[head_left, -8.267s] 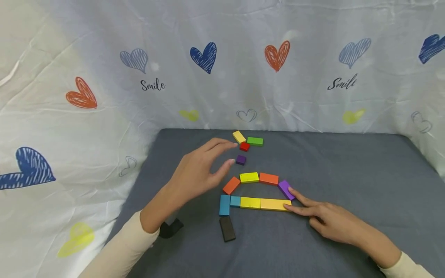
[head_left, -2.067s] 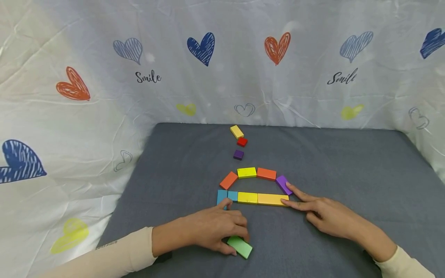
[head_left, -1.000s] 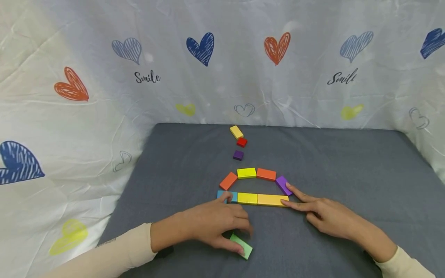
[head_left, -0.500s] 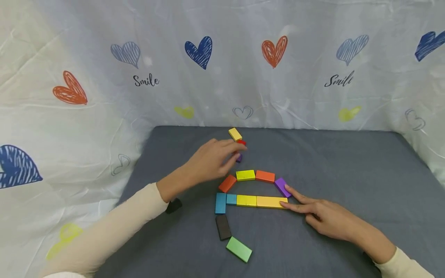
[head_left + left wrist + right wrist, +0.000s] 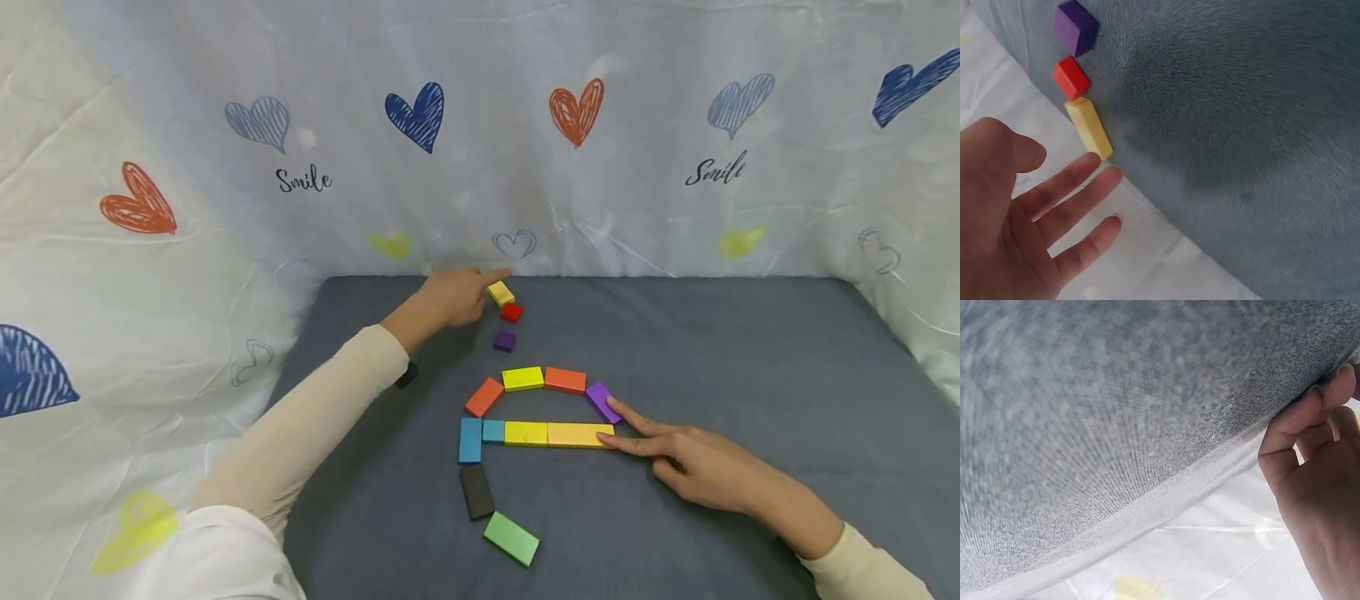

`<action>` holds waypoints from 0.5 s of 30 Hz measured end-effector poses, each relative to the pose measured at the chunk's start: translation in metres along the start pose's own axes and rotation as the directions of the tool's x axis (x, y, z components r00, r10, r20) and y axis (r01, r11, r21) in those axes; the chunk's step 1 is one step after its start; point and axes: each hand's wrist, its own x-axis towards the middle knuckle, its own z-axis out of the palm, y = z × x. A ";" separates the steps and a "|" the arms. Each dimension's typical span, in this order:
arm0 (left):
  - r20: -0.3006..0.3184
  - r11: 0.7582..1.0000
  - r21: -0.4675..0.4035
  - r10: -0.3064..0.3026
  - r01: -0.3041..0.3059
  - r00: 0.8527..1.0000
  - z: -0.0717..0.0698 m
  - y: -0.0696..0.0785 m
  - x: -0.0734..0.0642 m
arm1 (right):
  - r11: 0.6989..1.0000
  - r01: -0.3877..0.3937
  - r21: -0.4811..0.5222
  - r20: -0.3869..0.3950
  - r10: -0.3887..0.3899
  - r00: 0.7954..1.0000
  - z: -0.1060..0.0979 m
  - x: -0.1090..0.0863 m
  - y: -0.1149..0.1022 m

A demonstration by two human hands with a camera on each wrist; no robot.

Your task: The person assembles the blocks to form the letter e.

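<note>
At the far edge of the table my left hand (image 5: 459, 293) reaches to a pale yellow block (image 5: 501, 293); in the left wrist view its fingers are spread and straight, one fingertip right at the block's end. A red block (image 5: 1072, 78) and a dark purple block (image 5: 1076, 28) lie in line with it. My right hand (image 5: 708, 467) holds two fingers out, one on a purple block (image 5: 602, 402), the other on the end of a long orange-yellow block (image 5: 573, 435). In the right wrist view the right hand (image 5: 1325, 469) shows without the blocks.
Yellow (image 5: 522, 379) and orange (image 5: 565, 380) blocks form an arch above a row with a yellow block (image 5: 527, 433) and blue blocks (image 5: 470, 440). A black block (image 5: 477, 492) and a light green block (image 5: 512, 537) curve below. A white curtain (image 5: 637, 217) stands behind the table.
Earlier a green block left the far group and a light green one appeared below the black block. My left hand then moved from there to the far pale yellow block. The right hand stays put.
</note>
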 end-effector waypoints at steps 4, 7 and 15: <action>0.085 0.999 0.036 -0.028 0.025 0.996 0.006 -0.002 0.017 | 1.000 -0.013 0.002 0.011 0.013 1.000 0.000 0.001 -0.001; 0.129 0.997 0.066 -0.040 0.032 0.991 0.010 -0.002 0.024 | 1.000 -0.016 0.004 0.016 0.016 1.000 -0.001 0.001 -0.001; 0.073 0.997 0.079 -0.006 0.001 0.997 0.020 -0.003 0.027 | 1.000 -0.024 -0.002 0.002 0.024 1.000 0.000 0.000 -0.001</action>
